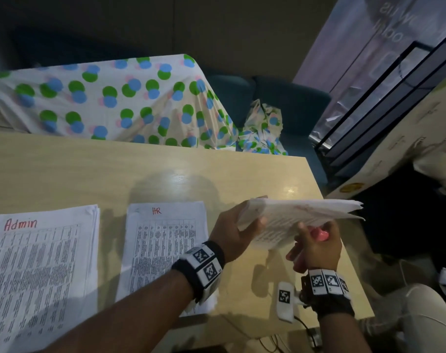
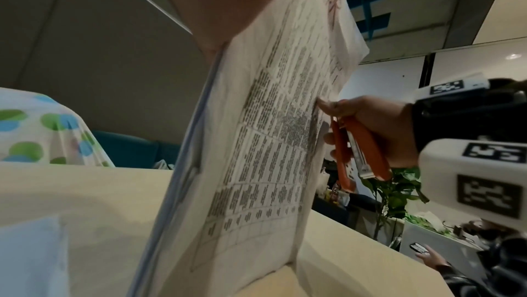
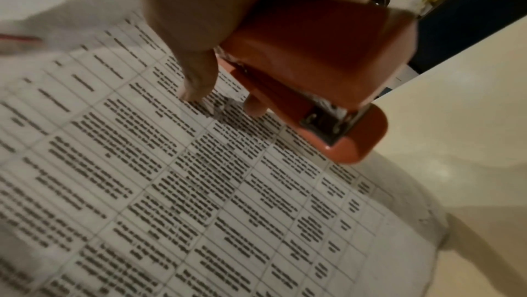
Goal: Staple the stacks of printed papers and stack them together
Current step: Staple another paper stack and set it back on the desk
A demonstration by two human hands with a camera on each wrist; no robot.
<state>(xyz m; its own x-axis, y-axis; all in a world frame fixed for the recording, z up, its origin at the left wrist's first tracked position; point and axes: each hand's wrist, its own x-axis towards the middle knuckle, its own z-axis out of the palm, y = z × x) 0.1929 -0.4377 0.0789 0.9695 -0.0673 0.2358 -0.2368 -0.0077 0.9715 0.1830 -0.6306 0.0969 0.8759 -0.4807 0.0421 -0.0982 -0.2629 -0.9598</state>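
My left hand [image 1: 238,231] grips a stack of printed papers [image 1: 298,216] by its left edge and holds it tilted above the table, lower edge near the tabletop. My right hand [image 1: 316,244] grips a small orange-red stapler [image 1: 320,234] under the stack's near side, fingertips [image 3: 196,92] touching the printed face [image 3: 199,189]. The stapler [image 2: 356,148] points downward beside the sheet [image 2: 271,132]; its [image 3: 308,72] mouth holds no paper. Two more stacks lie flat on the table: one marked "Admin" [image 1: 38,271] at the left, one marked "HR" [image 1: 163,248] in the middle.
The wooden table [image 1: 89,174] ends at the right close to my right hand. Beyond its far edge is a sofa under a dotted cloth [image 1: 109,100]. A cardboard box [image 1: 405,149] and black frame stand at the right. Another person's hand with a phone [image 2: 422,250] shows low right.
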